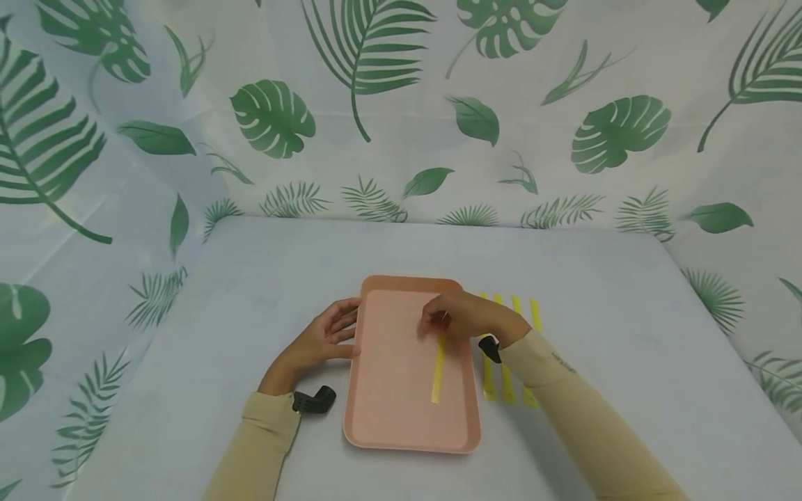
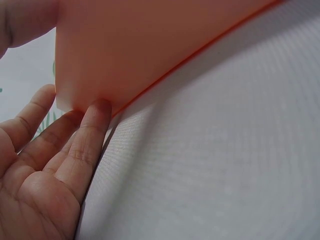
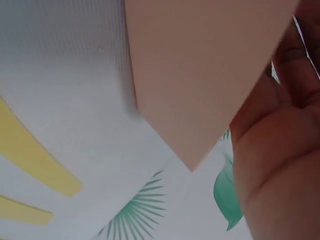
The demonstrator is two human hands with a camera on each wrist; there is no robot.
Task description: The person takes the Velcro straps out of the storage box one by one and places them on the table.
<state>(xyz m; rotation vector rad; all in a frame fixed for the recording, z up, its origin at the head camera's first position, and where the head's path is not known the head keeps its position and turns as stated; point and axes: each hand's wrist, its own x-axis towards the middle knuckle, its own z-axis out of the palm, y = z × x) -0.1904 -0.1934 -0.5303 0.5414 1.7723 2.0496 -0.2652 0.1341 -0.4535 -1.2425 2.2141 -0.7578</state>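
Observation:
A pink rectangular tray (image 1: 401,390) lies on the white table. The left hand (image 1: 328,337) rests against its left side, fingertips and thumb touching the rim. In the left wrist view, the fairly straight fingers (image 2: 92,135) press lightly on the tray's outer wall (image 2: 125,50). Over the tray's upper right part, the right hand (image 1: 464,314) has curled fingers at the upper end of a flat yellow strip (image 1: 437,376), appearing to pinch it. That strip's lower part lies over the tray floor. The right wrist view shows the palm (image 3: 280,150) beside the tray wall (image 3: 200,75), fingertips hidden.
Several more yellow strips (image 1: 488,379) lie side by side just right of the tray, partly beneath the right forearm (image 1: 583,410). A leaf-patterned cloth backdrop (image 1: 388,160) rises behind the table and along its sides. Each wrist carries a small black device (image 1: 315,400).

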